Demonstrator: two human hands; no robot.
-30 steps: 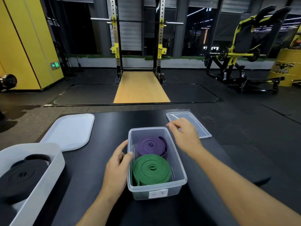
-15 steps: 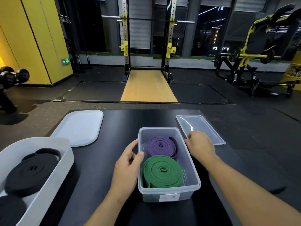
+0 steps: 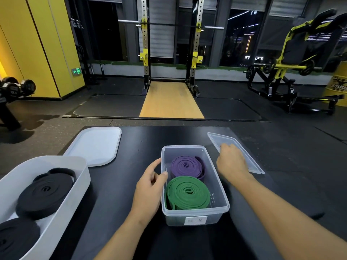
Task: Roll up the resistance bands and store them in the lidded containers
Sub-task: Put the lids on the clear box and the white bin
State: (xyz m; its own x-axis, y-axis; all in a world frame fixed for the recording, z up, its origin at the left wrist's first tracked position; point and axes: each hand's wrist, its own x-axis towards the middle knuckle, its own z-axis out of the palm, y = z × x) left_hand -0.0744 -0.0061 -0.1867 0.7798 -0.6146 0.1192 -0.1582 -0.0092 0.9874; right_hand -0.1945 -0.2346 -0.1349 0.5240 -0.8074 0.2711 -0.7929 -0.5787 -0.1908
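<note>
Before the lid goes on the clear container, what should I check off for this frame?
1. Rolled purple band and green band inside clear container: ok.
2. Both below its rim: ok.
3. The left hand holds the container's wall: ok.
4. The right hand on clear lid: ok; grip: cannot tell.
5. The white bin of black bands closed: not ok; white lid lies on the table.

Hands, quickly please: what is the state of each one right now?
Left hand: holds the clear container by its left wall.
Right hand: on the clear lid; whether it grips cannot be told.
</note>
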